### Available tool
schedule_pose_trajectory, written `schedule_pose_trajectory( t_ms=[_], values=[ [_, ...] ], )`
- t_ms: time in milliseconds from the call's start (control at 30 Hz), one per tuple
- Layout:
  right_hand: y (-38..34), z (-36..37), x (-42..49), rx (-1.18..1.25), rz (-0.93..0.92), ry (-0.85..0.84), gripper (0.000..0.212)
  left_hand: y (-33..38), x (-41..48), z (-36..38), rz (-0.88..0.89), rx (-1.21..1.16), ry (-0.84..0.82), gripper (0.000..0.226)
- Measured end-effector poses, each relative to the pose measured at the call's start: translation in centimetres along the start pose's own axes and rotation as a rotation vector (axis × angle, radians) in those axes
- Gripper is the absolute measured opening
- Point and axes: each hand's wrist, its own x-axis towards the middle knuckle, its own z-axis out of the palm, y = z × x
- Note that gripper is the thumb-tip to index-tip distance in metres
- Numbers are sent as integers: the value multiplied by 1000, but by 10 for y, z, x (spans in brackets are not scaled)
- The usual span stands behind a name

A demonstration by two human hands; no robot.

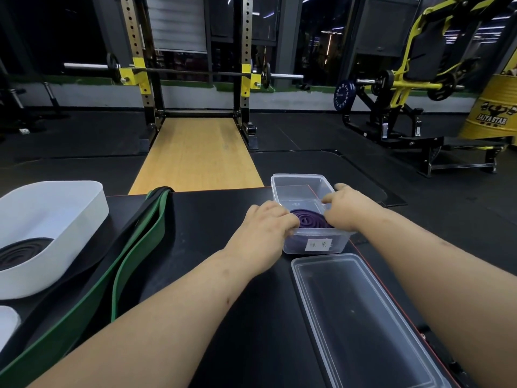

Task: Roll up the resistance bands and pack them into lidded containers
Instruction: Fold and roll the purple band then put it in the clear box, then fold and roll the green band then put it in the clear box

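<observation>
The left hand [265, 222] and right hand [345, 210] gripped the rolled purple band [309, 218] from either side at the near end of the clear container [300, 181], its lid [363, 317] lying lengthwise just nearer, on the right hand's side.

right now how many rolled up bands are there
2: a purple roll in the clear box, a black roll in the white tub at left. More may be hidden in the tub.
</observation>
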Motion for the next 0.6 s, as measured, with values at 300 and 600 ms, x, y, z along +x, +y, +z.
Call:
schedule_pose_trajectory(
  t_ms=[300, 600],
  values=[
    [3, 6, -13, 321, 13, 91, 54, 13, -2, 8, -62, 32, 47, 26],
    [-17, -15, -55, 319, -78, 241, 47, 20, -19, -35, -140, 41, -98, 38]
  ],
)
